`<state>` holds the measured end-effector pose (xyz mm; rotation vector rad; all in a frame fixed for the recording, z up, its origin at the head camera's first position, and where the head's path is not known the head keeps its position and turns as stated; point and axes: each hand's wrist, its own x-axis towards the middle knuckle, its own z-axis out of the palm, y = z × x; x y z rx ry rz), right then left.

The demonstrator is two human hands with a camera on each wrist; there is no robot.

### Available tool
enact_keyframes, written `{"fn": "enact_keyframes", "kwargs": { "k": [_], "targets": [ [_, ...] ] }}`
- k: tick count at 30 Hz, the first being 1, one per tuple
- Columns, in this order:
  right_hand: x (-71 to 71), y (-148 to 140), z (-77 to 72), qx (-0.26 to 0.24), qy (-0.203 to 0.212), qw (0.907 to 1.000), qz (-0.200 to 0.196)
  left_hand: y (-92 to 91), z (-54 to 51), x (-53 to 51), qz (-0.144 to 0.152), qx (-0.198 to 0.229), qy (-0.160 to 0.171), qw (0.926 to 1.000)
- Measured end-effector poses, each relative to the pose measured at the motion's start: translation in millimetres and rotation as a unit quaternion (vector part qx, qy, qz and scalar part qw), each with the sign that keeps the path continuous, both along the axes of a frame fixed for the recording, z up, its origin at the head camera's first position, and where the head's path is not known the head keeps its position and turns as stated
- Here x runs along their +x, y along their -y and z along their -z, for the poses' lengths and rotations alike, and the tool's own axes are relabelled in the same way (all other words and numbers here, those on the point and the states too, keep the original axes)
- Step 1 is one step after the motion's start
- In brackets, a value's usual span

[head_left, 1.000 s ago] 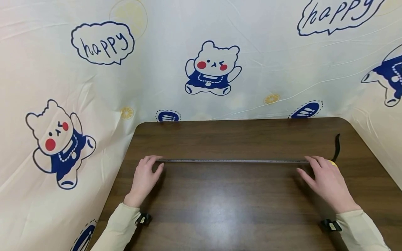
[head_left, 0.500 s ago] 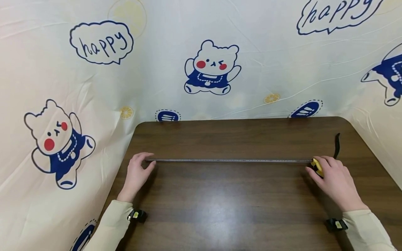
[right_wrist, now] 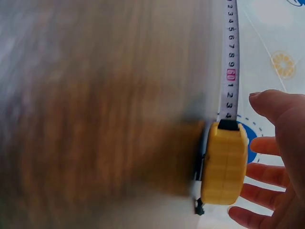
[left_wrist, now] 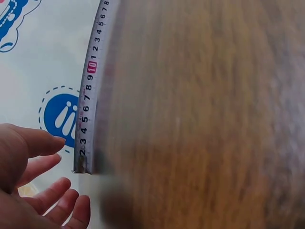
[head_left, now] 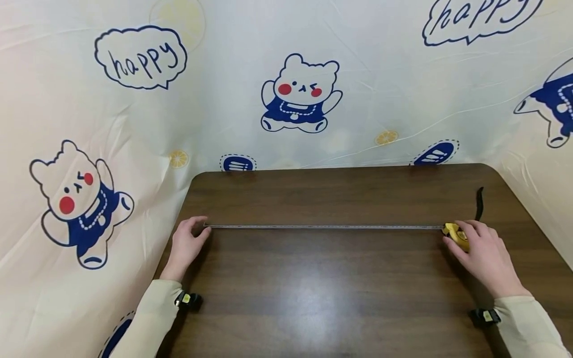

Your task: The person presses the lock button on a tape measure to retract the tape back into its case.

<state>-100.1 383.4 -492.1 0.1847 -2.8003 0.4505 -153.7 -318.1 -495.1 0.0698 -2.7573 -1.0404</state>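
Note:
A tape measure lies stretched across the table, its pale blade [head_left: 322, 227] drawn straight out of a yellow case [head_left: 455, 236]. At the blade's hooked end my left hand [head_left: 185, 244] holds its thumb and fingers spread; the left wrist view shows the fingertips apart from the hook [left_wrist: 82, 171]. Beside the case is my right hand [head_left: 487, 256], with fingers loosely bent. In the right wrist view its thumb stands off the case [right_wrist: 225, 164], while the other fingertips are close to it; whether they touch I cannot tell. Numbers just past 60 show at the case mouth.
A black strap [head_left: 479, 203] reaches from behind the right hand towards the back of the brown wooden table [head_left: 313, 283]. A pale printed cloth [head_left: 358, 89] hangs behind and along the sides. Both wrists carry small black cameras.
Both hands have moved outward, the left hand leftward and the right hand rightward. More of the blade now shows, and the yellow case has come into sight from under the right hand.

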Motion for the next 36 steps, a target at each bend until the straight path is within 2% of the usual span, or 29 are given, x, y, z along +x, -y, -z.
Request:
{"fn": "enact_keyframes", "kwargs": {
  "k": [10,18,21,28,36],
  "targets": [
    [-7.1,-12.8,3.3,0.010,0.045,0.9989,-0.002,6.2,-1.4,0.0,0.006,-0.018,0.017,0.9997],
    [-10.0,-21.8,7.4,-0.008,0.090,0.9946,-0.052,9.1,-3.7,-0.5,0.016,-0.024,0.014,0.9995],
    [-11.1,-23.8,9.3,-0.013,0.088,0.9933,-0.073,9.6,-3.1,-0.3,0.021,-0.027,0.014,0.9993],
    [-15.6,-28.9,10.1,-0.013,0.049,0.9915,-0.120,10.6,-0.9,-0.8,0.025,-0.035,0.007,0.9991],
    [-18.6,-31.2,7.0,0.001,0.040,0.9880,-0.149,9.9,-0.4,-0.1,0.022,-0.048,-0.001,0.9986]
  ]
}}
